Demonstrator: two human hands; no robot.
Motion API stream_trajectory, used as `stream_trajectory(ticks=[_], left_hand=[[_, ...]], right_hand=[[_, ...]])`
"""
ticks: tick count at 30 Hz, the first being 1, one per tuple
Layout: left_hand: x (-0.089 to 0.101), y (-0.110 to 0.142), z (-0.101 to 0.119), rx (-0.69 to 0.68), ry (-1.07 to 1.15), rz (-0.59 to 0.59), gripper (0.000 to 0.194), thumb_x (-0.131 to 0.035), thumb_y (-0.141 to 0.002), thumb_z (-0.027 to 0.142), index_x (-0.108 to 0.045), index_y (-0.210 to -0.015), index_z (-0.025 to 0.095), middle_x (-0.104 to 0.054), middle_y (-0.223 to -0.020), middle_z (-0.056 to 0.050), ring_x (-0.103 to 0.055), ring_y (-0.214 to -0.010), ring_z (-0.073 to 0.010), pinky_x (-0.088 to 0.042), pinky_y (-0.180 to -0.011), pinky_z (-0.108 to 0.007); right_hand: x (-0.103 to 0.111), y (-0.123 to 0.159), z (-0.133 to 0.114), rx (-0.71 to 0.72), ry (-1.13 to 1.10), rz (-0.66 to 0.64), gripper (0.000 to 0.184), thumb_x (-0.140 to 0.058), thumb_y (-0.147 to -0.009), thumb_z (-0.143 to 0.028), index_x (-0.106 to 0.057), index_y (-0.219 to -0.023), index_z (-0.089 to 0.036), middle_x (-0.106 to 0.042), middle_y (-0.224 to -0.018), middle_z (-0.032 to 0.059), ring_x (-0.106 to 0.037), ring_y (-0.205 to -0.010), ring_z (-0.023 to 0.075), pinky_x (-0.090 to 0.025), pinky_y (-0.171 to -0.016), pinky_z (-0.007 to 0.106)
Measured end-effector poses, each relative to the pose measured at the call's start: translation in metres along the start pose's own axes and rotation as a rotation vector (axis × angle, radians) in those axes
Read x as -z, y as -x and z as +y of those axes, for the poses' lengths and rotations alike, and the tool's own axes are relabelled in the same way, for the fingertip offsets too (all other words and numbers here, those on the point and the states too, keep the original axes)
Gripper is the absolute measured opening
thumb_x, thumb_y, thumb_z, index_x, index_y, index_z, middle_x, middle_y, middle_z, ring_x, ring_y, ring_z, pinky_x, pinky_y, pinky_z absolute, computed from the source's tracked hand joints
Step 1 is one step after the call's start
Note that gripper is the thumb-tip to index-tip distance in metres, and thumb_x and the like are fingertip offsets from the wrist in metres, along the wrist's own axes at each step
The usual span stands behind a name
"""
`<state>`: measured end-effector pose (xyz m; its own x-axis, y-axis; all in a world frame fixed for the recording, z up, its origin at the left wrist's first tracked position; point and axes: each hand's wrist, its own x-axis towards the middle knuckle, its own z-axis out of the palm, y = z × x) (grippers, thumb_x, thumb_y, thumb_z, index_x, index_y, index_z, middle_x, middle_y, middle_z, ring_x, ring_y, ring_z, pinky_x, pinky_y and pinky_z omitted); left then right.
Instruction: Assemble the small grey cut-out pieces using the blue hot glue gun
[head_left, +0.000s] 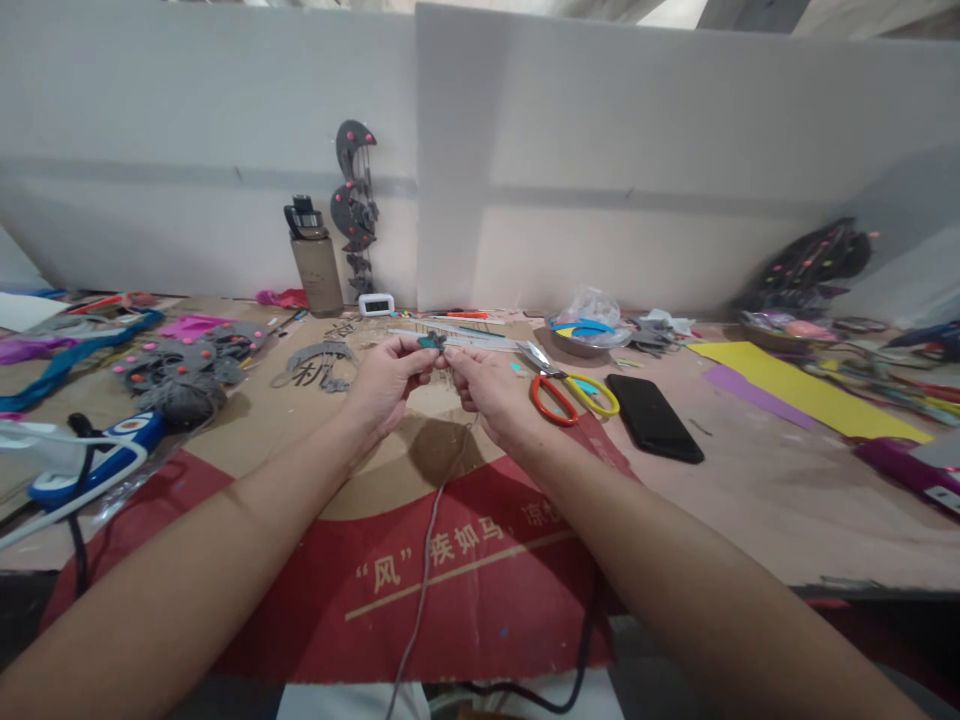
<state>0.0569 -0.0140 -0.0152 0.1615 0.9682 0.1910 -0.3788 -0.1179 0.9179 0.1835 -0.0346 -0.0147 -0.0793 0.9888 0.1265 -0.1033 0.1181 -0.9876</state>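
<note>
Above the middle of a red and tan cardboard sheet (480, 620), both my hands meet at a small dark grey and teal piece (430, 342). Its exact kind is too small to make out. My left hand (391, 382) pinches its left side between thumb and fingers. The fingertips of my right hand (480, 380) are closed on its right side. From beneath my right hand a thin grey cord (427, 560) runs down over the cardboard's front edge. A curved grey piece (326, 362) lies left of my hands, and scissors (564, 385) with red and yellow handles lie to the right.
A black phone (654, 417) lies right of the scissors. Behind stand a bottle (316, 265), a small white clock (376, 304) and a bowl (585, 343). Grey pinned pieces (184, 370) and a blue and white iron (101, 460) are at left. Yellow sheet (810, 390) lies right.
</note>
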Motion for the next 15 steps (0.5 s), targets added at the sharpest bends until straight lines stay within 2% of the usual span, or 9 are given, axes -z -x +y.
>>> stream_trajectory(ticks=[4,9,15], left_hand=[[0.000,0.001,0.000,-0.063,-0.090,0.004,0.017,-0.071,-0.061,0.017,-0.054,-0.062,0.016,-0.063,-0.061,-0.001,-0.048,-0.051,-0.0070,-0.035,-0.051,-0.021],[0.000,0.001,-0.002,-0.138,-0.190,0.016,0.015,-0.069,-0.062,0.018,-0.054,-0.065,0.017,-0.061,-0.060,0.000,-0.049,-0.053,-0.0080,-0.034,-0.051,-0.022],[-0.001,0.001,-0.003,-0.165,-0.170,0.061,0.018,-0.067,-0.058,0.011,-0.054,-0.069,0.017,-0.057,-0.061,0.002,-0.051,-0.056,-0.0081,-0.035,-0.052,-0.021]], right_hand=[[0.001,-0.002,0.002,0.018,0.016,0.000,0.026,-0.052,-0.078,-0.044,-0.055,-0.068,-0.020,-0.024,-0.044,-0.0088,-0.016,-0.040,0.0073,-0.014,-0.041,0.023],[0.004,-0.006,0.008,0.115,0.126,0.013,0.029,-0.049,-0.080,-0.045,-0.056,-0.066,-0.020,-0.025,-0.045,-0.0080,-0.020,-0.041,0.0075,-0.019,-0.044,0.024],[0.003,-0.006,0.010,0.161,0.183,0.031,0.026,-0.050,-0.078,-0.040,-0.057,-0.064,-0.020,-0.035,-0.047,-0.0053,-0.034,-0.047,0.0098,-0.028,-0.050,0.024]])
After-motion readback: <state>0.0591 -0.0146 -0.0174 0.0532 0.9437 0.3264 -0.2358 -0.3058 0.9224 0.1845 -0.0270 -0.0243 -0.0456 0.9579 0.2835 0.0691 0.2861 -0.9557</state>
